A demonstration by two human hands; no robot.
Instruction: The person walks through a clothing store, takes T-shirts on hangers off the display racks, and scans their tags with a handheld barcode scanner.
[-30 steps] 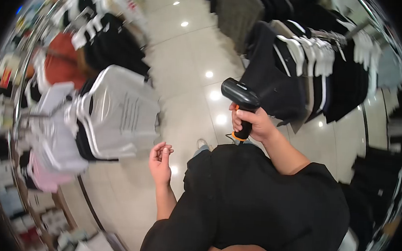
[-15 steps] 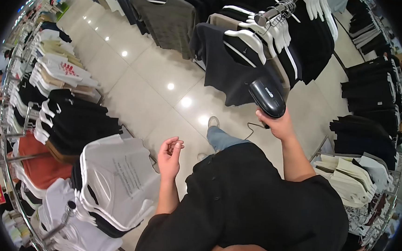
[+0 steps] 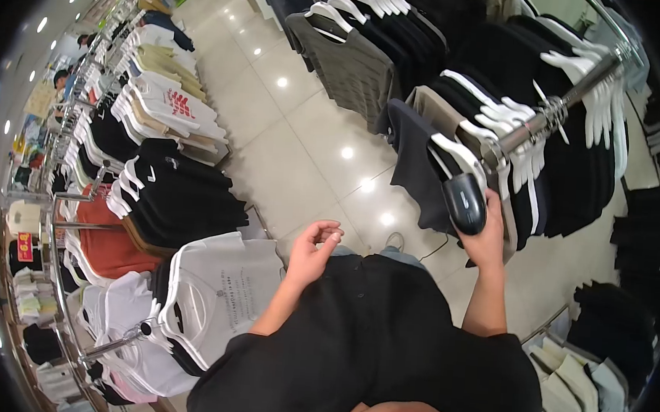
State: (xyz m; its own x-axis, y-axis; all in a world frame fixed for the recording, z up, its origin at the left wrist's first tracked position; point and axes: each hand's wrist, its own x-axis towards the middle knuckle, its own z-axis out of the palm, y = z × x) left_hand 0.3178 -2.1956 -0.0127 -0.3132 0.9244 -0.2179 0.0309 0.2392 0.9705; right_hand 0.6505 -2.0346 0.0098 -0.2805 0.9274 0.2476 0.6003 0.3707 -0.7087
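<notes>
My right hand [image 3: 484,243] is wrapped round a black handheld garment steamer [image 3: 464,204], with its oval head upward and a thin cord [image 3: 436,249] hanging below. The steamer overlaps the front dark navy garment [image 3: 417,162] on a white hanger [image 3: 460,151]; I cannot tell whether they touch. My left hand [image 3: 314,252] is in front of my body, fingers loosely curled and thumb apart, holding nothing. Nearest to it is a light grey printed T-shirt [image 3: 244,280] on the left rack.
A metal rail [image 3: 603,72] carries dark and beige garments on white hangers at the upper right. Along the left, a chrome rack [image 3: 69,318] holds black T-shirts [image 3: 181,196] and an orange-red garment [image 3: 117,237]. Shiny floor tiles [image 3: 303,158] run between. Folded pale clothes [image 3: 566,383] lie lower right.
The view has turned, and the racks appear shifted to the right. My right hand with the steamer is now closer to the hanger of the navy garment. My left hand stays loosely curled.
</notes>
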